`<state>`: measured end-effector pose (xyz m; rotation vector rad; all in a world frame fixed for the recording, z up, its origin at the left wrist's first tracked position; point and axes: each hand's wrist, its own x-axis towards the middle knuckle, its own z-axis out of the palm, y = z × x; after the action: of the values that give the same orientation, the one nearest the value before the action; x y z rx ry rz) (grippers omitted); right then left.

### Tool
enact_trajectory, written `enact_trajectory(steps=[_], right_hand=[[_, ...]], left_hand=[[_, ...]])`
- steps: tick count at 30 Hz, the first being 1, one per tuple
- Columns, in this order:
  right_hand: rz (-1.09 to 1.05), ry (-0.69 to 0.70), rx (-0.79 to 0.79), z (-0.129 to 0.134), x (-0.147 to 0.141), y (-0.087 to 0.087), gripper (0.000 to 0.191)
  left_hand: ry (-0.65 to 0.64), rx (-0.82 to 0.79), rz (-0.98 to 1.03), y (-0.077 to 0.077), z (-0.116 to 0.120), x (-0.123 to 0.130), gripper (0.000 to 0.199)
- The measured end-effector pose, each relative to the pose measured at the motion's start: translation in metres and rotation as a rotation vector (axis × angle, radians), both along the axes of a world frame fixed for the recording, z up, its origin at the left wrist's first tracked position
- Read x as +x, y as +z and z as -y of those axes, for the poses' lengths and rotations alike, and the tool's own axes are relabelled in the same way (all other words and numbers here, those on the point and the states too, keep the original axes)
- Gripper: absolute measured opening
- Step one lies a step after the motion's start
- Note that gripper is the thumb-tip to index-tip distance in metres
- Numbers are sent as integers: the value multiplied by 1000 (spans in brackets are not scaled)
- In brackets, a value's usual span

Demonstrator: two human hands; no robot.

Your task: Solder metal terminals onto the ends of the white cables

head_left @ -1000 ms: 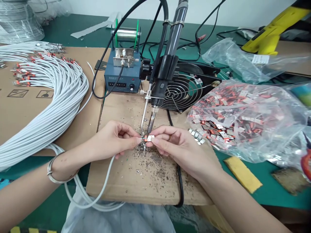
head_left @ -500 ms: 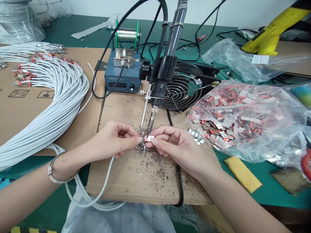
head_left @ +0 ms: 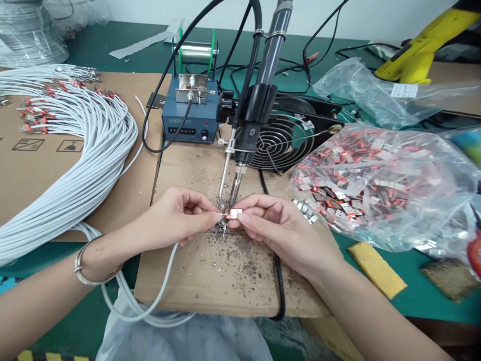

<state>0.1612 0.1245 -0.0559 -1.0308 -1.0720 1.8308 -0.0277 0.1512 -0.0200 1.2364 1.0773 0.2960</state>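
My left hand (head_left: 191, 213) is closed in a pinch on the end of a white cable (head_left: 170, 271), whose loop hangs below the wrist. Between the thumb and fingers of my right hand (head_left: 270, 220) is a small USB connector (head_left: 235, 214), metal with an orange-red part at its left end. The cable end and the connector meet under the tip of a soldering iron (head_left: 233, 193), held upright in a stand. A thin metal solder feed tube (head_left: 224, 183) comes down beside the tip. Whether the tip touches the connector is hard to tell.
A blue solder feeder (head_left: 190, 120) with a solder spool (head_left: 196, 52) stands behind, beside a black fan (head_left: 281, 143). Bundled white cables (head_left: 108, 150) lie left. At right are a plastic bag of connectors (head_left: 361, 185), loose metal pieces (head_left: 305, 210) and a yellow sponge (head_left: 378, 269). Solder bits litter the cardboard (head_left: 188, 286).
My right hand and the connector have shifted very slightly right. My left hand keeps its pinch on the cable. The view has moved a little.
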Motion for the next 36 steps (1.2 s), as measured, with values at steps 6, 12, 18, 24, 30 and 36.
enact_trajectory(steps=[6,12,18,24,30,36], right_hand=[[-23,-18,3,0,0,1,15],[43,-32,38,0,-2,1,15],[66,-39,21,0,-5,3,15],[38,-4,13,0,-2,2,17],[46,-10,-6,1,-3,5,17],[240,-117,70,0,-12,2,23]], left_hand=[[-7,-1,3,0,0,-1,19],[-42,30,-18,-1,0,-2,19],[-45,24,-43,-1,-1,-1,18],[-57,26,-30,-2,0,-3,21],[-55,14,-23,-1,1,-2,21],[-53,26,-45,-3,2,-2,22]])
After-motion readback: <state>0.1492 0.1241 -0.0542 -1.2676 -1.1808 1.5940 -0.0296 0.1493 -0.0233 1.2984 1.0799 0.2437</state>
